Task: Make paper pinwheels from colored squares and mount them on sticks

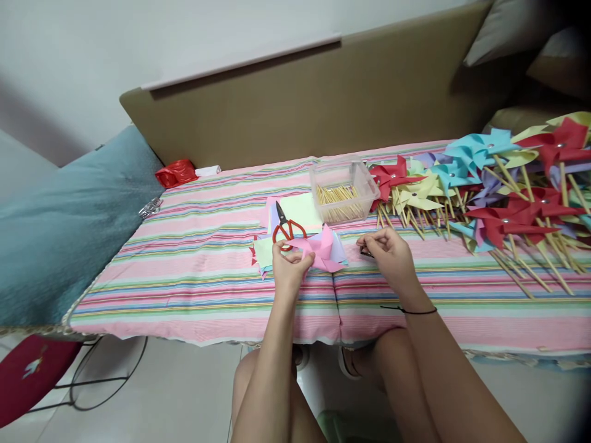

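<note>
Pinched in the fingers of my left hand (290, 266) is a pink paper pinwheel (324, 251), with no stick visible on it. My right hand (391, 253) is to the right, its thumb and fingertips closed at a small dark object (366, 251) low over the cloth; what this object is I cannot make out. Scissors with red handles (289, 231) lie just beyond my left hand, on coloured paper sheets (302, 208). More cut paper (264, 253) lies beneath the pinwheel. Past my hands stands a clear plastic box (357, 212) holding many short wooden sticks (335, 195).
Finished pinwheels on sticks (505, 220) are heaped at the right on the striped cloth (184, 271). A red plastic bag (176, 174) and a white object (207, 171) lie far left. A teal cushion (83, 215) borders the left; a red stool (39, 375) stands below.
</note>
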Available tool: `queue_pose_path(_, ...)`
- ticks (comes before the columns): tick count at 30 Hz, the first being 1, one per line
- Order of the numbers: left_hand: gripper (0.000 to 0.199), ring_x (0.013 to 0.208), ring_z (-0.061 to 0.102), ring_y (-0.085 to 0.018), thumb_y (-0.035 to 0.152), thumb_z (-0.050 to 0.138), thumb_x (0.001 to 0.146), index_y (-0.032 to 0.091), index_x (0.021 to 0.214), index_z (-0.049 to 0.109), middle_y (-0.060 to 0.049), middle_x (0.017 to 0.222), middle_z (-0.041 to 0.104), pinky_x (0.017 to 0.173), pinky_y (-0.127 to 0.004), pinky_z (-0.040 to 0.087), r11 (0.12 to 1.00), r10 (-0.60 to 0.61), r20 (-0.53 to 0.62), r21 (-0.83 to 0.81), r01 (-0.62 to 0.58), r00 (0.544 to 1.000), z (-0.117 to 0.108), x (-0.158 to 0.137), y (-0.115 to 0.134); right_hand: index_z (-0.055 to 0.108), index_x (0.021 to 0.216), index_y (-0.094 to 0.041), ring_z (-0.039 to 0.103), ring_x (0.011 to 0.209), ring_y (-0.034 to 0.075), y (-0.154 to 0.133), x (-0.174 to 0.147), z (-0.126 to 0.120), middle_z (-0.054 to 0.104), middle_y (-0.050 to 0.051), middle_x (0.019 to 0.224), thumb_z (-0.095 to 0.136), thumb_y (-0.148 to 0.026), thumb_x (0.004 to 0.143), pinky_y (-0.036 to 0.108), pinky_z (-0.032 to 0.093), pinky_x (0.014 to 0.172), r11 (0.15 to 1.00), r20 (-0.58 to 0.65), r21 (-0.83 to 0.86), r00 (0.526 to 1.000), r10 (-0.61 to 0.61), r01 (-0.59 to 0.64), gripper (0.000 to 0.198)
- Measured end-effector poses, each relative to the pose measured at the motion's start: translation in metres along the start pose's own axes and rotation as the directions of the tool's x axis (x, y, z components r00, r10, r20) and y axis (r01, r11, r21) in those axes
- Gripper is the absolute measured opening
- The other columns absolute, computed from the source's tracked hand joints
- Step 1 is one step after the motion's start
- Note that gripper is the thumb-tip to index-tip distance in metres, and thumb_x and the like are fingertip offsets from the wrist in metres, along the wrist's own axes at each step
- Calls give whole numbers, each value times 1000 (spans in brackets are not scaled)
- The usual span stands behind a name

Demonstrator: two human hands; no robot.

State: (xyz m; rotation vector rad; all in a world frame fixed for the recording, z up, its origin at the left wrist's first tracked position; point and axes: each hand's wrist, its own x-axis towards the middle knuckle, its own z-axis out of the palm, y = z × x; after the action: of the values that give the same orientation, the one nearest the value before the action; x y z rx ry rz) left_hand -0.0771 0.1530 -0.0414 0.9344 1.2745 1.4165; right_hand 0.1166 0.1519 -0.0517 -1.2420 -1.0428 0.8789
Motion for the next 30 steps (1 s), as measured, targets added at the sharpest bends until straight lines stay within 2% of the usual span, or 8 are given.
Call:
queue_pose_path(5,61,39,51,-9,22,76,55,23,97,31,6,53,64,44,-17,38,1000,-18,10,0,18,1000,0,0,2,51,81,-21,62,58,13,-8,-5,15,66,-2,60,70,-42,71,26,49,57,988,70,139,996,56,-66,30)
queue_pose_path(8,60,39,51,-9,21,75,57,23,97,30,6,53,64,43,-17,37,1000,13,-18,20,-12,1000,1,0,0,53,82,-21,61,51,13,-12,-9,20,66,-2,54,75,-41,67,25,46,51,984,105,138,990,98,-112,33)
queue_pose_path(12,57,37,49,-8,21,73,59,24,96,30,8,51,62,44,-16,36,996,73,-7,53,-72,997,4,-1,-4,64,69,-18,65,58,16,-15,-15,29,69,3,60,74,-40,69,28,51,55,988,189,126,980,67,-92,24)
queue_pose_path(16,54,37,50,-7,19,71,59,24,96,31,9,50,61,46,-16,38,994,97,1,50,-97,995,8,-3,-6,71,76,-18,68,66,18,-14,-20,40,72,4,68,74,-35,70,31,56,63,979,272,188,962,24,-77,18)
queue_pose_path(20,54,38,50,-7,19,72,59,23,96,32,9,50,61,46,-17,39,997,74,3,18,-74,997,10,-3,-6,71,80,-18,69,70,19,-13,-23,44,72,4,71,76,-32,68,32,56,69,980,267,190,964,0,-52,19)
queue_pose_path(30,55,39,50,-7,22,74,58,24,93,31,10,49,60,47,-16,38,993,86,59,-83,-81,995,10,-2,-8,68,75,-19,66,69,18,-14,-24,45,70,4,73,71,-32,74,30,52,66,996,207,48,975,-77,68,14)
